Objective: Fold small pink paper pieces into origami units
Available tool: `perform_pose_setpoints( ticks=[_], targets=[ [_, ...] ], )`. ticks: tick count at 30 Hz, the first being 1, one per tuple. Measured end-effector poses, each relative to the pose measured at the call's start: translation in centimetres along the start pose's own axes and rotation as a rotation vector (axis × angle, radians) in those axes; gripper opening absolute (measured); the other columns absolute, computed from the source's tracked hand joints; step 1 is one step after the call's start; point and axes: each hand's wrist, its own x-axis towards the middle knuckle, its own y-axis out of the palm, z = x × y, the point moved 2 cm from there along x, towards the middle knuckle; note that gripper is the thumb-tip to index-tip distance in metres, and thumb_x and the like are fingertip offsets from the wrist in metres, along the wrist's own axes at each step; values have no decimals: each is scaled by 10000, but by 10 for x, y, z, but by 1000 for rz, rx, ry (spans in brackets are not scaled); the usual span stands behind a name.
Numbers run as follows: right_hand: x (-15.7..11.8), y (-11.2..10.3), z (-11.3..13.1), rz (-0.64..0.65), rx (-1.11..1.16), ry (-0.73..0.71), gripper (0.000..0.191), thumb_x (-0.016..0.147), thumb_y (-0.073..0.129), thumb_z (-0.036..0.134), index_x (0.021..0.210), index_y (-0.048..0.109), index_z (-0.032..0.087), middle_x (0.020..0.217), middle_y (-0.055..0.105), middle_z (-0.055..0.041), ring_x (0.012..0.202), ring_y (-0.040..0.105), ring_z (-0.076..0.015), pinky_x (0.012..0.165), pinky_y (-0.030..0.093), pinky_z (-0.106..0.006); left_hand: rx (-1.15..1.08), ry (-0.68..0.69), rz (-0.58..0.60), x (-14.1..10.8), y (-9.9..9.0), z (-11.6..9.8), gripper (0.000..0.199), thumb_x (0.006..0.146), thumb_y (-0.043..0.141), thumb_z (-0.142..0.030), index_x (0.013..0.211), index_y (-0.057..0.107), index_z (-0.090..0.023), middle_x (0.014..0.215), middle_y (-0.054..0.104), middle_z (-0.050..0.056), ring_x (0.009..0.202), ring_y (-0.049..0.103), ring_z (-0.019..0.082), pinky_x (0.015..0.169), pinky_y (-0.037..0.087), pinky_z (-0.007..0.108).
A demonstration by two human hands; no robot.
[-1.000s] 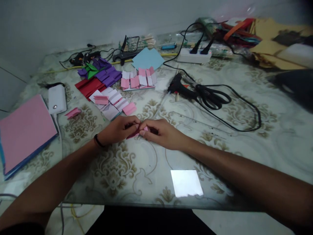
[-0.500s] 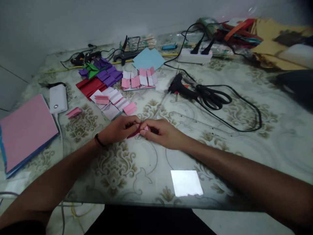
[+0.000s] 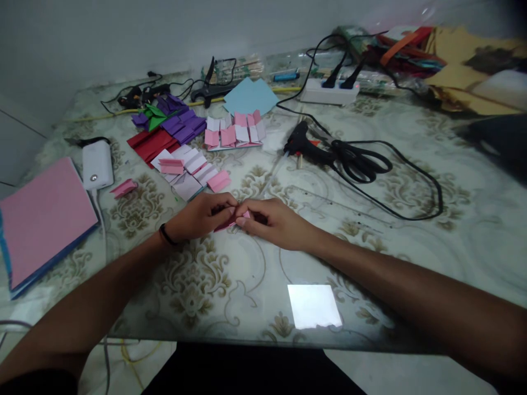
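Observation:
Between my two hands is a small piece of folded pink paper (image 3: 225, 224), mostly covered by fingers. My left hand (image 3: 201, 216) pinches its left part with thumb and forefinger, and a dark band circles that wrist. From the other side, my right hand (image 3: 274, 222) grips the paper's right end; the two hands' fingertips meet. Just beyond them lie folded pink and white paper pieces (image 3: 193, 171). One loose folded pink piece (image 3: 124, 188) rests farther left.
A black glue gun (image 3: 307, 145) with a coiled cord lies right of centre, near a clear ruler (image 3: 337, 205). A white power strip (image 3: 329, 92), light blue paper (image 3: 250, 96) and purple folded paper (image 3: 185, 129) are behind. Pink sheets (image 3: 47, 219) and a power bank (image 3: 97, 164) sit left.

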Motion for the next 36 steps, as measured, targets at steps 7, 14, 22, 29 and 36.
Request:
perform_pose_setpoints(
  ticks=[7, 14, 22, 29, 36],
  targets=[
    [0, -1, 0, -2, -2, 0, 265, 1036, 596, 388, 943, 691, 159, 663, 537, 49, 582, 449, -79, 565, 333, -199, 17, 13, -13, 0, 0, 0, 182, 962, 581, -277, 947, 710, -149, 723, 650, -30, 641, 528, 76, 617, 404, 185],
    [-1, -1, 0, -4, 8, 7, 279, 1036, 600, 393, 968, 709, 145, 664, 542, 45, 586, 460, -81, 563, 342, -196, 1, 21, -10, 1, 0, -1, 205, 972, 579, -307, 940, 706, -149, 727, 660, -21, 650, 543, 85, 633, 417, 197],
    [-1, 0, 0, -17, 1, -4, 241, 1031, 618, 377, 944, 687, 164, 644, 522, 56, 575, 431, -81, 563, 320, -206, -7, 25, -17, 1, 0, -2, 182, 965, 586, -279, 927, 704, -146, 682, 620, -38, 604, 504, 67, 586, 388, 183],
    [-2, -1, 0, -16, -3, 4, 241, 1034, 611, 383, 943, 684, 172, 654, 525, 52, 579, 439, -85, 566, 328, -209, -1, 34, -26, 2, 0, -4, 179, 949, 589, -272, 916, 712, -146, 711, 659, -22, 637, 531, 79, 615, 413, 187],
    [-2, -2, 1, -17, 6, 10, 304, 1039, 615, 442, 940, 685, 163, 654, 522, 49, 575, 437, -82, 565, 326, -210, -6, -8, -5, 2, 0, -4, 240, 971, 579, -324, 959, 726, -134, 693, 630, -18, 595, 497, 78, 567, 383, 189]
  ],
)
